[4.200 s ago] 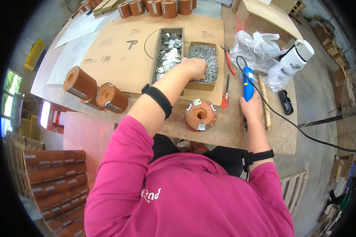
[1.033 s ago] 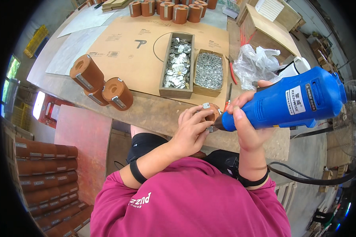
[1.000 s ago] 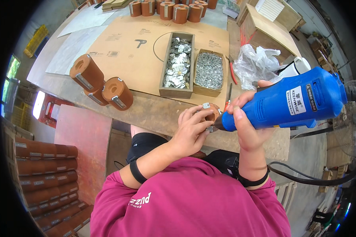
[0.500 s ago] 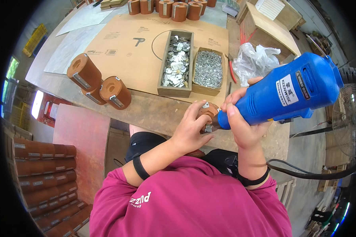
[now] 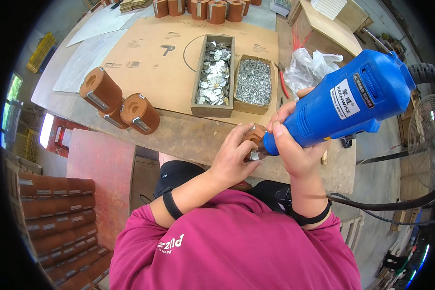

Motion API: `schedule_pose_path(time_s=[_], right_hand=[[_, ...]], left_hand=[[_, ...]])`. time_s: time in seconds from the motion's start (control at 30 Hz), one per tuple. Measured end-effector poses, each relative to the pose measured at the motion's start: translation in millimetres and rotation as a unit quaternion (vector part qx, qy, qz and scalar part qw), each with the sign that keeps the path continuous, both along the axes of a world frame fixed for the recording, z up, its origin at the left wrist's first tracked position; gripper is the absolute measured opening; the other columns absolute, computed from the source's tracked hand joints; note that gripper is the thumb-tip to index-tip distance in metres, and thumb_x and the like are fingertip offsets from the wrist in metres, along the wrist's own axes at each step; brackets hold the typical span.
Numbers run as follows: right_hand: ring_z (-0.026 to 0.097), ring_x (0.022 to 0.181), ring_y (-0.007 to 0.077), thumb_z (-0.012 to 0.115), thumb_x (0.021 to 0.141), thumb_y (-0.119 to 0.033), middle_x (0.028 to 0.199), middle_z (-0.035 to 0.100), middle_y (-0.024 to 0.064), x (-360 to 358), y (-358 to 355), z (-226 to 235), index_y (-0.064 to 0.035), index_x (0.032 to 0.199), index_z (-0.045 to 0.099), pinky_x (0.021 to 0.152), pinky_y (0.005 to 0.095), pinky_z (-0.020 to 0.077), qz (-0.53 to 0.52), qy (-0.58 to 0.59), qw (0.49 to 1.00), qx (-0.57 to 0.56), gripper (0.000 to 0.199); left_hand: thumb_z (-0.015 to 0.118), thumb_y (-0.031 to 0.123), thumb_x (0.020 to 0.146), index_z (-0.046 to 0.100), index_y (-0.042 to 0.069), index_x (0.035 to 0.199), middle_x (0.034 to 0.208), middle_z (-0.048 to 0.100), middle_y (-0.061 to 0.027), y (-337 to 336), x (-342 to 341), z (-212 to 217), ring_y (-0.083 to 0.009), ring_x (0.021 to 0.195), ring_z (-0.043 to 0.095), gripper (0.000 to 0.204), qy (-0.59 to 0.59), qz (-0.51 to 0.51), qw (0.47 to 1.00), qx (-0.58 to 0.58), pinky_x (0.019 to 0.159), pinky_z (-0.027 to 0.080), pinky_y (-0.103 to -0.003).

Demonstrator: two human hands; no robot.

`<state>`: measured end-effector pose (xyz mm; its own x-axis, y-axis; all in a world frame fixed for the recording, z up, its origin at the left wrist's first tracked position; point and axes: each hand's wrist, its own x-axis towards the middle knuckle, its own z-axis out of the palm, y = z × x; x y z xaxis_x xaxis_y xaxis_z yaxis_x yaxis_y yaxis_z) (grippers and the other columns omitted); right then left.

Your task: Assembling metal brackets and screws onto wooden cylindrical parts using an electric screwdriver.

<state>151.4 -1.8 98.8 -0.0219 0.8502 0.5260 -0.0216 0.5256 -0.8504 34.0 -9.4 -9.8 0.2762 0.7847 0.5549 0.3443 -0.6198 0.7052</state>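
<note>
A brown cylindrical block (image 5: 255, 132) sits at the near edge of the workbench, partly covered by my left hand (image 5: 234, 152), whose fingers and thumb close round it. Close to the left thumb shows a small shiny metal piece (image 5: 254, 155) at the block's side. My right hand (image 5: 298, 145) is wrapped round the front of a blue electric screwdriver (image 5: 338, 104), which slants up to the right. Its dark nose meets the block beside my left fingers; the exact contact point is hidden.
Beyond my hands stand a wooden tray of flat metal pieces (image 5: 213, 79) and a carton of screws (image 5: 254, 79) on a cardboard sheet (image 5: 154, 63). Several brown cylinders (image 5: 140, 113) stand at left, more at the back. Right are a plastic bag (image 5: 307, 67), a black cable (image 5: 386, 205) and a fan (image 5: 427, 140).
The rear of the screwdriver has swung upward and its nose has shifted slightly left and up. My left hand keeps its place on the block.
</note>
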Motion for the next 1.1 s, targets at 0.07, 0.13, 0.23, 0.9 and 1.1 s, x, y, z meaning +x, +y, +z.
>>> schedule_pose_path(time_s=[0.07,0.13,0.23,0.9,1.1], right_hand=[[0.054,0.070,0.0148,0.052,0.070,0.010,0.078,0.050,0.0072,0.8,0.4,-0.8,-0.0014,0.118,0.029,0.066,0.0290,0.0463,0.000,0.001,1.000,0.001,0.055],[0.054,0.069,0.0148,0.052,0.070,0.010,0.079,0.050,0.0072,1.5,1.8,-1.3,-0.0013,0.118,0.029,0.066,0.0290,0.0463,0.003,0.000,1.000,0.006,0.054],[0.054,0.069,0.0148,0.052,0.071,0.009,0.079,0.050,0.0074,2.7,1.8,-2.4,-0.0012,0.119,0.029,0.066,0.0291,0.0464,0.003,-0.004,1.000,0.010,0.055],[0.054,0.073,0.0110,0.059,0.065,0.007,0.081,0.054,0.0055,7.0,4.8,-6.6,0.0030,0.113,0.038,0.064,0.0240,0.0448,0.065,0.065,0.996,0.003,0.052],[0.053,0.067,0.0185,0.053,0.070,0.003,0.076,0.050,0.0101,29.0,-1.4,2.7,0.0003,0.122,0.028,0.064,0.0335,0.0477,-0.030,0.086,0.995,0.045,0.057]], left_hand=[[0.075,0.005,0.052,0.051,0.002,0.083,0.117,0.042,-0.0216,-0.1,0.5,0.7,-0.0419,0.110,0.042,0.039,-0.001,-0.001,1.000,-0.009,0.090,0.038,-0.045],[0.075,0.004,0.052,0.052,0.002,0.083,0.117,0.043,-0.0214,0.0,0.8,0.6,-0.0418,0.109,0.042,0.039,-0.001,0.000,1.000,-0.008,0.091,0.038,-0.045],[0.075,0.004,0.051,0.052,0.002,0.083,0.117,0.043,-0.0211,-0.4,1.1,0.0,-0.0415,0.109,0.042,0.039,-0.003,0.002,1.000,-0.008,0.091,0.038,-0.044],[0.076,0.006,0.051,0.053,0.003,0.082,0.118,0.045,-0.0195,-1.3,-0.1,0.3,-0.0394,0.109,0.044,0.039,0.008,0.011,1.000,-0.002,0.089,0.039,-0.042],[0.076,0.009,0.053,0.054,0.003,0.082,0.118,0.045,-0.0192,-2.5,-1.7,-0.6,-0.0388,0.108,0.044,0.037,0.017,0.009,1.000,-0.014,0.089,0.039,-0.041]])
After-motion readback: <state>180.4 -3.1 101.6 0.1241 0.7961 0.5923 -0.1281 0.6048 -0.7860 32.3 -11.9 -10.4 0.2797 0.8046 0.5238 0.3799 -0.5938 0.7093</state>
